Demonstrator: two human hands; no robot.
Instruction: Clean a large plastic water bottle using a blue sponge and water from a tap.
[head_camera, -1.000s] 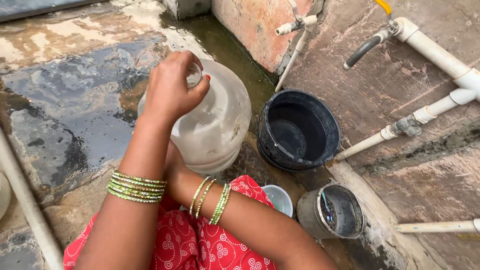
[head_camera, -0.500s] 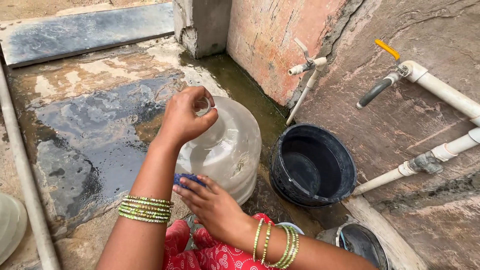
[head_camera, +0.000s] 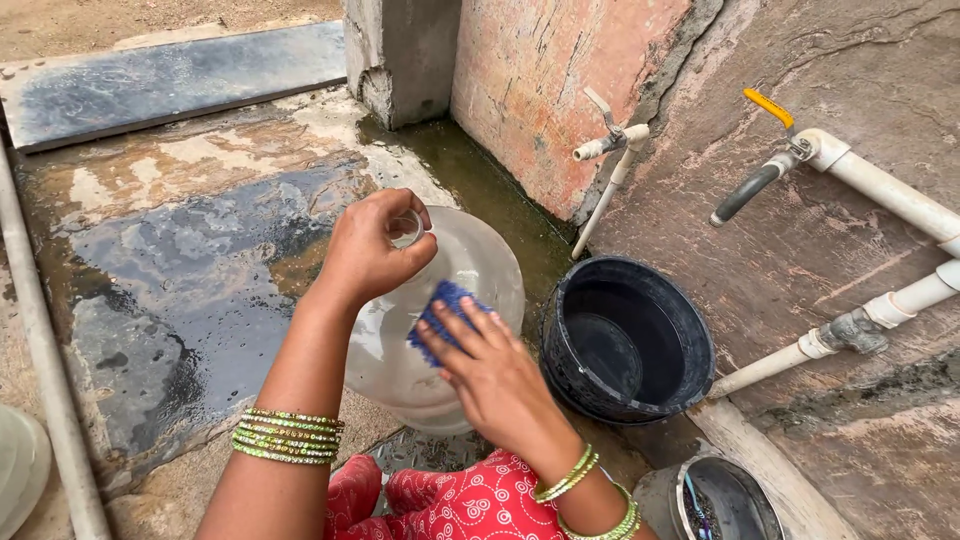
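The large clear plastic water jug (head_camera: 440, 330) stands on the wet stone floor (head_camera: 180, 270), just beside the black bucket (head_camera: 625, 340). It leans slightly, its long axis running from the base near the person's red patterned clothing (head_camera: 440, 500) up to the narrow neck, which points up and away toward the wall. The left hand (head_camera: 370, 250) is closed around the neck at the mouth, fingers curled over the rim. The right hand (head_camera: 490, 365) lies against the jug's side with fingers spread and slightly bent, pressing a blue scrubber (head_camera: 440, 310) onto the surface. Green and gold bangles (head_camera: 285, 435) ring both wrists. A white tap (head_camera: 610, 140) juts from the wall above the bucket
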